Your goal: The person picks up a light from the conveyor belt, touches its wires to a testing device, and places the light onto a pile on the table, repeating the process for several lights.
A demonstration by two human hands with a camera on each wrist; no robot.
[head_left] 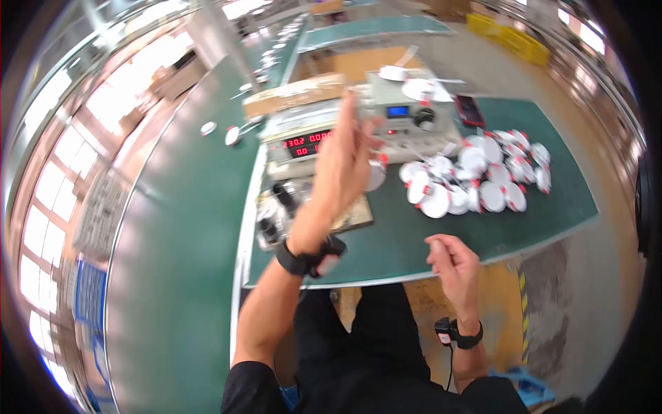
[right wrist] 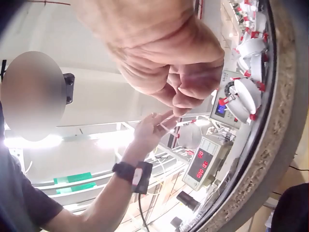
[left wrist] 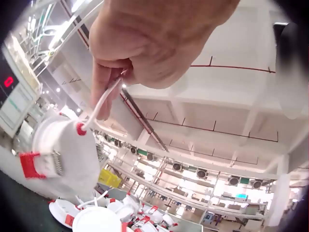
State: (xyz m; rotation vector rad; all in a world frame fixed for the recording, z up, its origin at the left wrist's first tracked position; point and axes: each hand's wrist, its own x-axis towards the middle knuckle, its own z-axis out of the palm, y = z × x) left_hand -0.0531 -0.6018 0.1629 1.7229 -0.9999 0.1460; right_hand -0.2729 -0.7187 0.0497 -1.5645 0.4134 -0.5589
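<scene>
My left hand is raised in front of the meters and pinches the white cable of a round white lamp. The lamp hangs below the fingers, with red parts and metal spring clips on it. In the right wrist view the same lamp dangles beside the left hand. My right hand hovers by the table's front edge, fingers loosely curled and nothing visible in them. Many similar lamps lie in a heap beyond it.
A meter with red digits and a device with a blue display stand at the back of the green table. A phone lies at the back right. Black parts sit left, near a small board.
</scene>
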